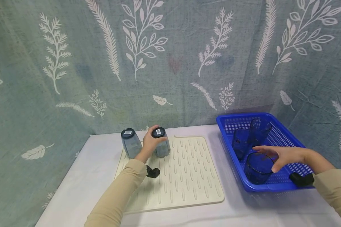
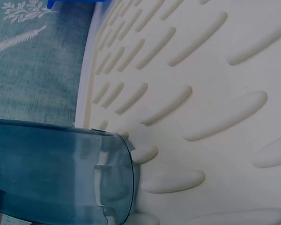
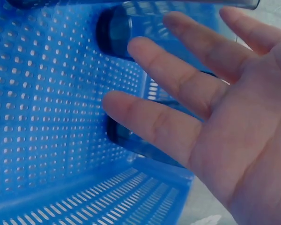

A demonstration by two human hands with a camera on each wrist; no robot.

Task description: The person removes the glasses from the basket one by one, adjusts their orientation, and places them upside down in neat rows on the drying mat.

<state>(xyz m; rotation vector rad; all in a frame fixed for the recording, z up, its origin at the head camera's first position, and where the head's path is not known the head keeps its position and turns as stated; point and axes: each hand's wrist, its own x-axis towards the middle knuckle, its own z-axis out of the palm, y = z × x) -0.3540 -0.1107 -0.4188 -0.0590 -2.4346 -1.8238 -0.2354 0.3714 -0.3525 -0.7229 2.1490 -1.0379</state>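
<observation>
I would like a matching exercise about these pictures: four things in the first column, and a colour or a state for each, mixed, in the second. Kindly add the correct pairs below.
Column one
1. Left hand
2. Right hand
3. Drying mat
4. Perforated plastic basket

Column two
A. Cream-coloured, with raised ridges
B. Open, close to a basket tumbler
C. Blue, with three tumblers inside
D. Gripping an upside-down tumbler

Right pairs
1-D
2-B
3-A
4-C
</observation>
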